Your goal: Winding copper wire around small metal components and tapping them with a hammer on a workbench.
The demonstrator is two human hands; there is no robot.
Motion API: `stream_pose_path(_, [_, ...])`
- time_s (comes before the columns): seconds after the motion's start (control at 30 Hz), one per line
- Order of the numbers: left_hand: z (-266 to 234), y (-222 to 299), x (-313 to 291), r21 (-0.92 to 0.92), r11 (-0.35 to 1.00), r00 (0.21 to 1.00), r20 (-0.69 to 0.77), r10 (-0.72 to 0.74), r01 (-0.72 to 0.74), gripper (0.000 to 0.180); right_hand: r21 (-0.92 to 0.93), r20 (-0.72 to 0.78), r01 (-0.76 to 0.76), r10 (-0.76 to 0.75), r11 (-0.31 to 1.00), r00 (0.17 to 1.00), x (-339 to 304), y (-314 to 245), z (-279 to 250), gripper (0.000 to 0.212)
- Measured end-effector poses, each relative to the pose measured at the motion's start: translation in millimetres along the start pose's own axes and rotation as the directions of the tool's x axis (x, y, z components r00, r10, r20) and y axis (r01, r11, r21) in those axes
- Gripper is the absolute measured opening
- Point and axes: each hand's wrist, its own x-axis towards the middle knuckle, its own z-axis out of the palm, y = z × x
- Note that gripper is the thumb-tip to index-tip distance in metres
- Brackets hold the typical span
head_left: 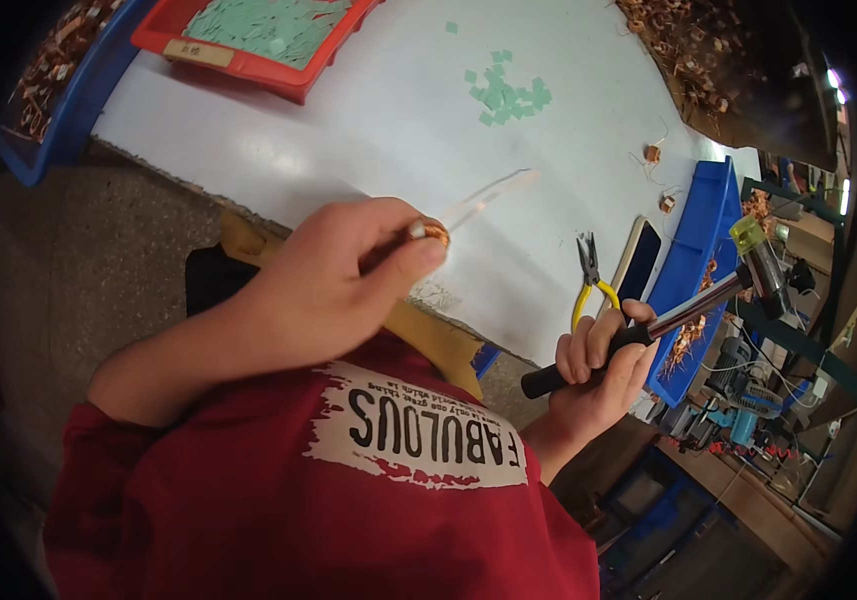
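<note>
Between the thumb and fingers of my left hand (334, 270) a small copper wire coil (435, 232) is pinched. Thin wire leads reach out from it over the white table, partly blurred. My right hand (604, 370) is wrapped round the black grip of a hammer (694, 307), whose head has a yellow see-through face and points up and to the right. Just beyond that hand lies a pair of pliers (592, 275) with yellow handles. A phone (639, 262) with a dark screen rests right of the pliers.
The white table (369, 130) holds a scatter of pale green square pieces (511, 95) and two loose coils (653, 154) at the right. A red tray (239, 66) of green pieces stands far left. Blue bins (714, 205) with coils flank both sides; a coil-filled container (799, 120) stands far right.
</note>
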Motion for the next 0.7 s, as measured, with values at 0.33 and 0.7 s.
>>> stream_pose_path(0.33, [-32.1,-71.1,-54.2,-0.906,0.414,0.987,0.021,-0.162,0.087,0.018,-0.778,0.347,0.102,0.29,0.62,0.892,-24.2,2.7,-2.2,0.023])
stream_pose_path(0.7, [-2.0,-93.0,-29.4,-0.899,0.436,0.998,-0.059,-0.035,-0.038,0.01,-0.88,0.475,0.412,0.457,0.235,0.752,-10.3,13.3,26.6,0.019])
